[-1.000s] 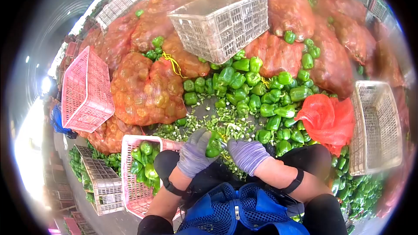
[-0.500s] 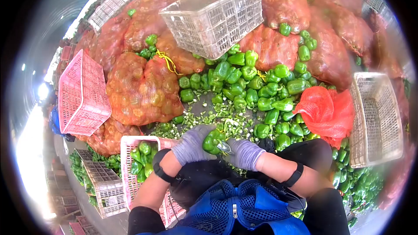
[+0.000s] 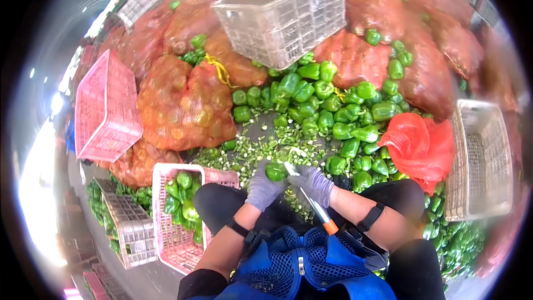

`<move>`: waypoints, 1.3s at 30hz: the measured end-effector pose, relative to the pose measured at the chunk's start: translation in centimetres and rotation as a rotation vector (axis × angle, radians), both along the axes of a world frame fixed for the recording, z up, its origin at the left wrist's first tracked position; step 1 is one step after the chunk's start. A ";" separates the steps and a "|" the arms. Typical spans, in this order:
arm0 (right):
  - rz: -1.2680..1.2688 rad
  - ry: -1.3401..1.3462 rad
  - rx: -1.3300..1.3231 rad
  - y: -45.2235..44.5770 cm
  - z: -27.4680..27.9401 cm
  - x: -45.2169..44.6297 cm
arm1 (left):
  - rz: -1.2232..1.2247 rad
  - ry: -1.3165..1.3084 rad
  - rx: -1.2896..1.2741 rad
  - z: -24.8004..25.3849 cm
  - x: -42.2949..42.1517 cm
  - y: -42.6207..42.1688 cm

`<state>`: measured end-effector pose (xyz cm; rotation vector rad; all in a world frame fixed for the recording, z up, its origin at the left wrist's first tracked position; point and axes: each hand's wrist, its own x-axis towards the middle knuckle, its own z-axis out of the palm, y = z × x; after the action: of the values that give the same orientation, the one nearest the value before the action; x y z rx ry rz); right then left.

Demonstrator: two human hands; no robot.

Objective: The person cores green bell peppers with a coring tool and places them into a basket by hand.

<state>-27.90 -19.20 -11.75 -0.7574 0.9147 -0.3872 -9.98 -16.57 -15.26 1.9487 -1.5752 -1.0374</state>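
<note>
My left hand (image 3: 264, 187), in a grey-purple glove, is closed around a green bell pepper (image 3: 276, 172). Close beside it, my right hand (image 3: 314, 183), gloved alike, grips a slim knife (image 3: 316, 208). One pale end of the knife reaches the pepper's right side; an orange end points down toward my blue mesh vest. My fingers cover the middle of the knife. Below and beyond both hands, the floor is strewn with cut green and white pepper scraps (image 3: 261, 147). A heap of whole green peppers (image 3: 316, 103) lies just past the scraps.
A pink crate (image 3: 161, 244) holding peppers stands at my left knee. Full mesh sacks (image 3: 186, 105) and a grey crate (image 3: 283, 28) line the far side. To the right are a crumpled red net (image 3: 419, 147) and an upright pale crate (image 3: 455, 189).
My left hand and the pepper have shifted slightly, the pepper turning. The knife has swung so that its length and orange end now show. The view has tilted a little.
</note>
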 end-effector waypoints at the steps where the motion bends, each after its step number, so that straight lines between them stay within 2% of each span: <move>1: 0.035 0.149 -0.181 -0.3 0.2 0.3 | 0.002 0.107 0.067 0.9 -0.3 0.1; 2: 0.140 0.387 -0.624 -0.6 -3.7 0.6 | 0.014 0.209 0.132 1.4 0.0 0.5; 3: 0.340 0.697 -1.172 -0.8 -6.6 -1.1 | 0.001 0.066 0.051 1.4 0.9 1.7; 5: -0.187 0.413 -0.829 -0.7 -7.0 -0.2 | -0.022 -0.194 -0.131 3.6 3.1 3.6; 6: -0.084 0.448 -0.432 -1.1 -3.2 -0.3 | -0.019 -0.285 -0.197 5.5 4.4 4.3; 7: 0.025 0.685 -0.840 -1.4 -5.7 -1.2 | -0.001 -0.326 -0.328 7.1 6.8 4.8; 9: 0.094 0.732 -0.851 -1.3 -5.1 -1.4 | 0.187 -0.443 -0.452 9.7 12.2 7.3; 10: 0.093 0.725 -0.844 -1.1 -5.1 -1.5 | 0.364 -0.357 -0.424 6.5 17.4 9.4; 11: 0.097 0.701 -0.857 -1.0 -4.7 -1.4 | 0.504 -0.487 -0.312 8.7 19.2 10.4; 12: 0.101 0.680 -0.870 -0.9 -4.3 -1.5 | 0.587 -0.457 -0.266 7.1 23.3 12.5; 13: 0.102 0.661 -0.883 -0.8 -4.2 -1.5 | 0.691 -0.245 -0.293 5.3 26.2 14.6; 14: 0.089 0.568 -0.884 -0.6 -5.4 -1.6 | 0.757 -0.372 -0.163 5.1 27.9 16.5; 15: 0.070 0.480 -0.884 -0.4 -7.5 -1.7 | 0.721 -0.572 -0.183 3.0 29.6 18.8; 16: 0.040 0.407 -0.889 -0.5 -8.8 -2.1 | 0.685 -0.589 0.123 2.6 31.0 20.0; 17: 0.082 0.566 -1.040 -0.3 -8.4 -2.2 | 0.615 -0.589 0.421 1.9 32.7 21.0; 18: 0.058 0.697 -1.309 0.1 -11.3 -2.7 | 0.680 -0.433 0.349 3.2 31.5 19.7; 19: 0.159 0.645 -0.805 -0.3 -8.8 -2.3 | 0.743 -0.276 0.279 4.5 30.2 18.4; 20: 0.159 0.675 -0.898 -0.3 -8.2 -2.3 | 0.791 -0.175 0.106 -1.7 35.2 20.3; 22: 0.287 0.784 -0.811 -1.0 -6.1 -1.9 | 0.617 -0.229 0.039 1.4 31.5 13.5; 24: 0.404 0.848 -0.868 -1.7 -4.5 -1.3 | 0.420 -0.123 -0.051 4.9 25.9 6.4; 25: 0.523 0.888 -0.854 -2.2 -3.6 -0.8 | 0.183 -0.297 -0.096 6.2 23.3 2.5; 26: 0.642 0.923 -0.835 -2.9 -2.7 -0.3 | 0.087 -0.389 0.028 8.3 20.1 -1.3; 28: 0.737 0.955 -0.804 -3.2 -2.5 0.0 | -0.096 -0.298 -0.018 5.1 17.2 -7.4; 29: 0.713 0.943 -0.849 -3.1 -3.1 -0.2 | -0.218 -0.399 0.069 5.3 14.8 -11.0; 30: 0.686 0.931 -0.894 -3.1 -3.7 -0.4 | -0.246 -0.432 0.060 4.5 12.3 -14.2; 32: 0.738 0.931 -0.764 -3.9 -2.6 -0.2 | -0.309 -0.497 0.035 2.0 8.3 -19.8; 35: 0.677 0.800 -0.666 -4.8 -2.6 -0.6 | -0.310 -0.602 -0.117 -4.5 3.7 -27.2; 38: 0.596 0.807 -0.586 -5.8 -2.3 -1.3 | -0.380 -0.377 -0.036 -9.8 0.7 -34.7; 39: 0.559 0.811 -0.556 -6.0 -2.6 -1.7 | -0.342 -0.413 -0.042 -12.2 0.4 -36.3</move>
<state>-29.62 -25.18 -14.37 -1.7015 1.3005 0.2084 -9.55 -52.86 -27.47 1.9984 -2.1950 -0.7386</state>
